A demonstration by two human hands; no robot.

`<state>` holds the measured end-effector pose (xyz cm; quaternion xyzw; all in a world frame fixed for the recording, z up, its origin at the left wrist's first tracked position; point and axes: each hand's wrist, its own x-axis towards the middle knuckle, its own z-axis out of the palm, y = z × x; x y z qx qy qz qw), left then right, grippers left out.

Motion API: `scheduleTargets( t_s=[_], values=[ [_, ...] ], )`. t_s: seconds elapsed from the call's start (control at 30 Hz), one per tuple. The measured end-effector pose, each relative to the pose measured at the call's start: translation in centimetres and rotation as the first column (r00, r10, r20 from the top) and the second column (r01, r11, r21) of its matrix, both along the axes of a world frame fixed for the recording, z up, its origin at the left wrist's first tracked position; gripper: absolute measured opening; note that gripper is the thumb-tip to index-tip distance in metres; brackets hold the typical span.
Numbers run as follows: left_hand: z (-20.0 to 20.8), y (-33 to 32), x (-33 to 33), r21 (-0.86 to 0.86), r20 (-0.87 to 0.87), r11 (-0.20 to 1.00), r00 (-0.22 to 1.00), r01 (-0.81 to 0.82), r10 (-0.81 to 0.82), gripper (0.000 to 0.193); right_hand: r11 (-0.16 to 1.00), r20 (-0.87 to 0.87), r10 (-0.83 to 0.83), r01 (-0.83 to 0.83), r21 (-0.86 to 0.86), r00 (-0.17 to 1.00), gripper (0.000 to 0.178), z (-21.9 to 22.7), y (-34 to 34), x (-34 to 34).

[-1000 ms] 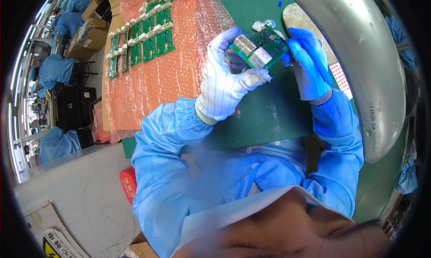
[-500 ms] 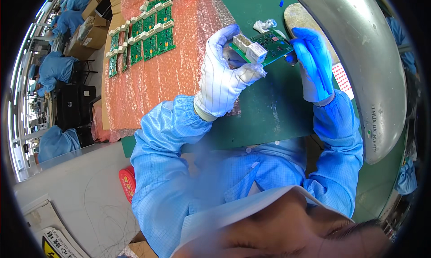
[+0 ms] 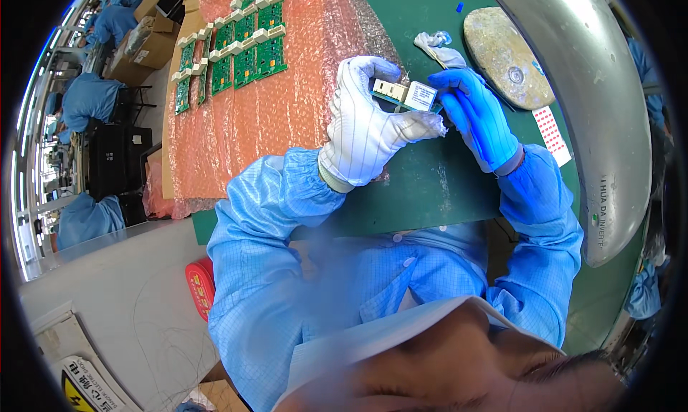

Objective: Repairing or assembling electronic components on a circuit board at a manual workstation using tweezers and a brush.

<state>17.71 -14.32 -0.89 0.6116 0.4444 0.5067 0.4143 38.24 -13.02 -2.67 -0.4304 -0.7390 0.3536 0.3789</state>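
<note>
My left hand (image 3: pixel 358 129), in a white striped glove, grips a green circuit board (image 3: pixel 421 96) at its left end, with fingers over the far side and the thumb along the near side. White block connectors stand along the board's near edge. At the board's right end my right hand (image 3: pixel 479 118), in a glove lit blue, has its bent fingertips on the edge. The board is tilted above the green table, so most of its face is hidden.
Rows of similar circuit boards (image 3: pixel 247 57) lie on pink bubble wrap (image 3: pixel 244 139) at the left. Beyond my hands are a crumpled white cloth (image 3: pixel 438 50) and a stained stone-like slab (image 3: pixel 507 57). A red-dotted sheet (image 3: pixel 552 134) lies beside a large grey lamp housing (image 3: pixel 609 118).
The circuit board has tipped from showing its top face to nearly edge-on. Both hands have come lower and nearer to me, and the right fingers have curled in closer to the board.
</note>
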Motion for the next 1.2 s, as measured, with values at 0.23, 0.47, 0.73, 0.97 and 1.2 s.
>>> scheduleTargets(
  t_s=[0.23, 0.47, 0.73, 0.97, 1.2],
  values=[
    [0.0, 0.2, -0.4, 0.071, -0.178, 0.996, 0.983, 0.051, -0.038, 0.078, 0.999, 0.030, 0.029, -0.030, 0.027, 0.999, 0.025, -0.1, 0.0, 0.0],
    [0.0, 0.2, -0.3, 0.106, -0.183, 0.993, 0.983, 0.047, -0.027, 0.077, 0.996, 0.054, 0.040, -0.044, 0.073, 0.998, 0.025, -0.5, 0.3, 0.1],
    [0.4, 0.4, 0.7, -0.019, 0.175, 0.999, 0.984, 0.030, -0.026, 0.076, 0.988, -0.171, -0.126, 0.107, -0.113, 0.977, 0.025, 0.3, -1.0, 0.5],
    [-0.5, 0.8, 0.6, -0.027, 0.313, 0.986, 0.938, 0.164, -0.148, 0.084, 0.919, -0.336, -0.301, 0.365, 0.146, 0.892, 0.028, 0.9, -2.3, 0.6],
    [-0.6, 1.1, 0.8, -0.051, 0.471, 0.945, 0.842, 0.324, -0.263, 0.076, 0.968, -0.443, -0.127, 0.208, 0.140, 0.888, 0.026, -0.9, -2.3, 2.5]
  ],
)
